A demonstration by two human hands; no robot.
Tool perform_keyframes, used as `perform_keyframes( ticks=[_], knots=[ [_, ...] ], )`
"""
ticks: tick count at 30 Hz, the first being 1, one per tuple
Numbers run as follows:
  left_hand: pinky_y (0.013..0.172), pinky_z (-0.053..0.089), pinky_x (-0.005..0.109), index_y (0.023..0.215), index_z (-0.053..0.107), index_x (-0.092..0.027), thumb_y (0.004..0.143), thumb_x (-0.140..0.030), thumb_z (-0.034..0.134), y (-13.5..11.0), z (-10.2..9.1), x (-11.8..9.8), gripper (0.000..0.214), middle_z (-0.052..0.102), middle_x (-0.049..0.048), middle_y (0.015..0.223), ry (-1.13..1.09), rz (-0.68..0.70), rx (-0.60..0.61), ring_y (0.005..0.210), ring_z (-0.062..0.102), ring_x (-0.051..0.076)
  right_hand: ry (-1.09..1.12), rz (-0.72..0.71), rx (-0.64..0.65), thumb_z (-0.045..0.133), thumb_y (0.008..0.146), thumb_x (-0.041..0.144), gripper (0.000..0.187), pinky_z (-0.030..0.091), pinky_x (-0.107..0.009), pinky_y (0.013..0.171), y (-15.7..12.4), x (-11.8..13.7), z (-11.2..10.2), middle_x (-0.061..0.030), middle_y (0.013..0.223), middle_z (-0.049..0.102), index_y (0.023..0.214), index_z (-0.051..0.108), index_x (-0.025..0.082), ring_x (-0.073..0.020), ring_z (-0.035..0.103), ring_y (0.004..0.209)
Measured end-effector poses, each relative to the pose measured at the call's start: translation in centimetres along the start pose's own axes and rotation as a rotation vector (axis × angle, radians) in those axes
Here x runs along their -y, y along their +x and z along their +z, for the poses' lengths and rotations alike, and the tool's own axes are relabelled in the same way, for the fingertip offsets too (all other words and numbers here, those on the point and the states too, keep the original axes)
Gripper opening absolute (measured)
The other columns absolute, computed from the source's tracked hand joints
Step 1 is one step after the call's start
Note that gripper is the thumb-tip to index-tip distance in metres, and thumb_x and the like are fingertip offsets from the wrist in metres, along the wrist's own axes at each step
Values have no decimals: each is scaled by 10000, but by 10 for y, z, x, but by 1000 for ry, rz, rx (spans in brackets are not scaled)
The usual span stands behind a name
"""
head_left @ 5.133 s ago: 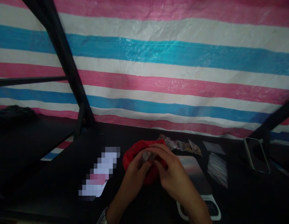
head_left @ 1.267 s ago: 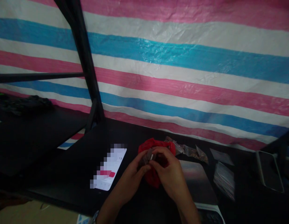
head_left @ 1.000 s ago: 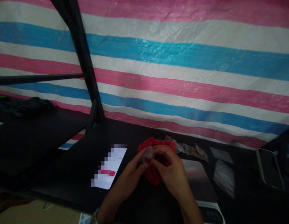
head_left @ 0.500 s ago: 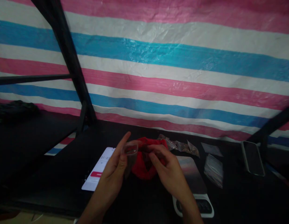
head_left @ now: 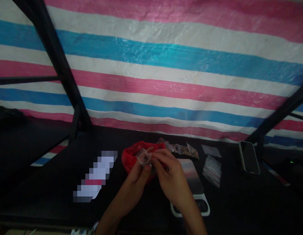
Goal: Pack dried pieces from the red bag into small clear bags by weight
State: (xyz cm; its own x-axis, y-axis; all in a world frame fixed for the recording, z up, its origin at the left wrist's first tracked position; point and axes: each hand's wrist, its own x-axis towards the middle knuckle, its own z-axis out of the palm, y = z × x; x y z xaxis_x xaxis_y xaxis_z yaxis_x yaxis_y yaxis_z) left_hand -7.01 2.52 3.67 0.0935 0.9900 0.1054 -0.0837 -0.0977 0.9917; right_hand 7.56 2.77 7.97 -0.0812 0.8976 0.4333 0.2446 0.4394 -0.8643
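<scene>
My left hand [head_left: 139,174] is closed on a small clear plastic bag [head_left: 143,157], its mouth facing upward. Against the right side of that bag, the fingertips of my right hand [head_left: 169,166] are pinched together. Whatever lies between them is hidden. Both hands are over the near side of an open red plastic bag [head_left: 129,158], whose contents are mostly covered. Under my right forearm is a white kitchen scale [head_left: 191,176] with a metal plate.
Several filled clear packets [head_left: 182,149] lie behind the scale. To its right are a stack of flat clear bags [head_left: 212,171], a single flat bag [head_left: 211,150] and a dark-screened phone [head_left: 249,157]. A lit phone [head_left: 98,176], pixelated, lies left. Black posts [head_left: 60,71] flank the table.
My right hand has moved from over the red bag to the clear bag. The hands are closer together, and my left fingers have curled in. The view has shifted slightly right.
</scene>
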Motion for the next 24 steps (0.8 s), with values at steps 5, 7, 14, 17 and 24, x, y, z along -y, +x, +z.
perform_keyframes(
  ticks=[5, 7, 14, 17, 24],
  knots=[
    [1037, 586, 452, 1190, 730, -194, 737, -788, 777, 7, -24, -15, 749, 812, 109, 1180, -23, -77, -244, 1163, 739, 349, -202, 69, -44, 554, 1012, 161, 289, 544, -380, 1016, 10, -26, 13, -93, 1171, 745, 1139, 804, 229, -237, 705, 1121],
    [957, 598, 425, 1129, 713, -200, 724, -722, 821, 9, -32, -16, 670, 811, 90, 1112, 42, -66, -373, 1064, 755, 323, -369, 147, 22, 595, 975, 125, 273, 527, -444, 1052, 14, -41, 19, -122, 1160, 763, 1141, 802, 188, -288, 702, 1146],
    [827, 545, 444, 954, 640, -246, 768, -420, 795, 14, -24, 4, 298, 769, 66, 869, 481, -202, -501, 880, 740, 338, -623, 205, 194, 737, 904, 187, 222, 507, -493, 1034, 19, -63, 40, -114, 1133, 801, 1114, 800, 220, -338, 704, 1124],
    [801, 549, 390, 949, 635, -242, 712, -192, 726, 18, -24, 12, 258, 753, 18, 831, 414, -193, -533, 824, 731, 277, -630, 226, 198, 748, 897, 198, 211, 508, -462, 1009, 22, -62, 42, -89, 1125, 798, 1102, 788, 230, -316, 699, 1108],
    [736, 567, 355, 942, 687, -202, 654, -162, 679, 21, -43, 20, 291, 744, -7, 807, 188, -211, -645, 749, 712, 223, -700, 208, 132, 673, 919, 98, 248, 466, -444, 1065, 23, -60, 33, -109, 1178, 753, 1121, 775, 199, -305, 660, 1158]
  ],
)
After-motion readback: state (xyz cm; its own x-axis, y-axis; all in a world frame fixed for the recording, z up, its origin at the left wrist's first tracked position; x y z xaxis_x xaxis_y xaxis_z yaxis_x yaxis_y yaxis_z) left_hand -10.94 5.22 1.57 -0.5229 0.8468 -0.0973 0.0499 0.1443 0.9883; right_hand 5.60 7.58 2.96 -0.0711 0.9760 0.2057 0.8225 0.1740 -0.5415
